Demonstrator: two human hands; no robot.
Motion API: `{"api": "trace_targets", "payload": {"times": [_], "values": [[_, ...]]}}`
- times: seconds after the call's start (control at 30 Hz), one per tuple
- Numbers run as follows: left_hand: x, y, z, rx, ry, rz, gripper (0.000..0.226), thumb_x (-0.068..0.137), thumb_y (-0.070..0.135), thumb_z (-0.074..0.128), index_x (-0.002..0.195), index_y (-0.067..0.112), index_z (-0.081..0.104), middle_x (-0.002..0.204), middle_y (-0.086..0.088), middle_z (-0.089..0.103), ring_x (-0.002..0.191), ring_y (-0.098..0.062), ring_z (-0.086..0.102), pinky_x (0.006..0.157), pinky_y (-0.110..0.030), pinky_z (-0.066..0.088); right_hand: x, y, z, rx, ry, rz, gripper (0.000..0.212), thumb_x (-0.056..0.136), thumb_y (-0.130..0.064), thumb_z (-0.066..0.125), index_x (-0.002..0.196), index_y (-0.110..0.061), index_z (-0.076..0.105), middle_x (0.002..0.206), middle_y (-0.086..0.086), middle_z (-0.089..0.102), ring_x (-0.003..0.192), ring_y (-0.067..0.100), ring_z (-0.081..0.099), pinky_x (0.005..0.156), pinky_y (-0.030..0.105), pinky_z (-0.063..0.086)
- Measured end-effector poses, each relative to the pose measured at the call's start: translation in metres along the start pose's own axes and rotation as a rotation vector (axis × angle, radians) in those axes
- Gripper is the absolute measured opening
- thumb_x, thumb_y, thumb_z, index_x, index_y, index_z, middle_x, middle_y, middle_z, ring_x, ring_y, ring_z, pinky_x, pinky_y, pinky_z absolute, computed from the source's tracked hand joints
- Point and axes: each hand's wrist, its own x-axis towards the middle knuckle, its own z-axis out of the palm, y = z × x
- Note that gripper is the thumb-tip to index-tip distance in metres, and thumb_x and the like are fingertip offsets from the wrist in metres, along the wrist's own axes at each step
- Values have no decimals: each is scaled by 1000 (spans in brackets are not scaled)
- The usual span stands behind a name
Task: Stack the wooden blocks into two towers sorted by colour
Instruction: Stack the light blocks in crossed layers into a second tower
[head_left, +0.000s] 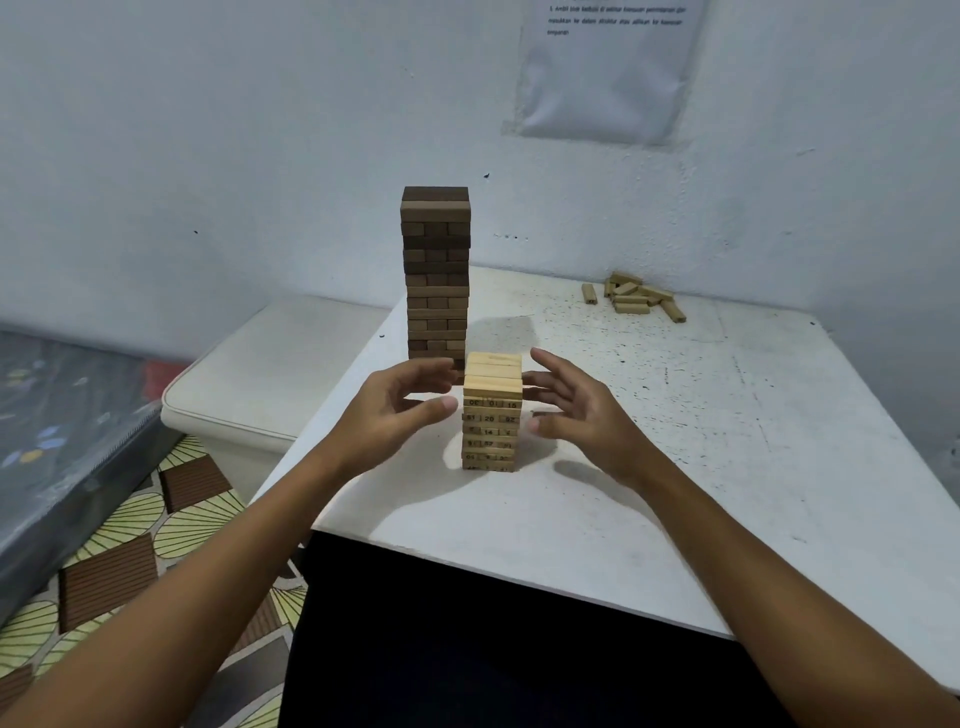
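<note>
My left hand (402, 402) and right hand (574, 405) hover open, fingers loose, on either side of the light tower (491, 410), neither plainly touching it. That tower stands near the middle of the white table (727, 441), with the taller dark tower (436, 275) just behind it to the left. Loose light blocks (636, 299) lie well apart at the far right, by the wall.

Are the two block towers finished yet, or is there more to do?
Not yet. The dark brown tower stands tall at the back of the white table and looks done. The light tower is much shorter; the left hand and right hand are open on either side of it, holding nothing. A pile of loose light blocks near the wall has yet to be stacked.
</note>
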Motion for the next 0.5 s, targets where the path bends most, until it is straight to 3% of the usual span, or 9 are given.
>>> {"api": "trace_targets", "payload": {"times": [0.17, 0.3, 0.4, 0.5], "values": [[-1, 34, -6, 167, 84, 81, 51, 78, 45, 69, 122, 20, 63, 114, 4, 69, 105, -6, 66, 88, -21, 54, -10, -22, -18, -66, 105, -27, 59, 90, -12, 68, 144, -18, 45, 130, -3, 60, 119, 8, 59, 103, 32, 46], [8, 64, -1, 229, 96, 179, 36, 90, 17, 70, 123, 5, 62, 107, 5, 66, 93, 13, 63, 72, -6, 48, -17, -36, -35, -155, 189, -23, 44, 95, -22, 63, 138, -22, 53, 128, -7, 61, 114, 3, 60, 102, 31, 47], [21, 84, 8, 291, 42, 215, 42, 88, 30, 72, 124, 10, 63, 114, 3, 66, 102, 4, 63, 81, -14, 49, -23, -45, -52, -248, 222, -4, 43, 93, -26, 65, 135, -23, 56, 132, -7, 59, 115, 4, 59, 91, 24, 48], [37, 100, 27, 400, -51, 243, 54, 79, 47, 65, 123, 15, 64, 118, 7, 65, 112, -6, 60, 95, -28, 48, -33, -50, -72, -324, 255, 26, 44, 91, -26, 68, 134, -22, 57, 134, -6, 58, 118, 7, 58, 93, 29, 48]]}}
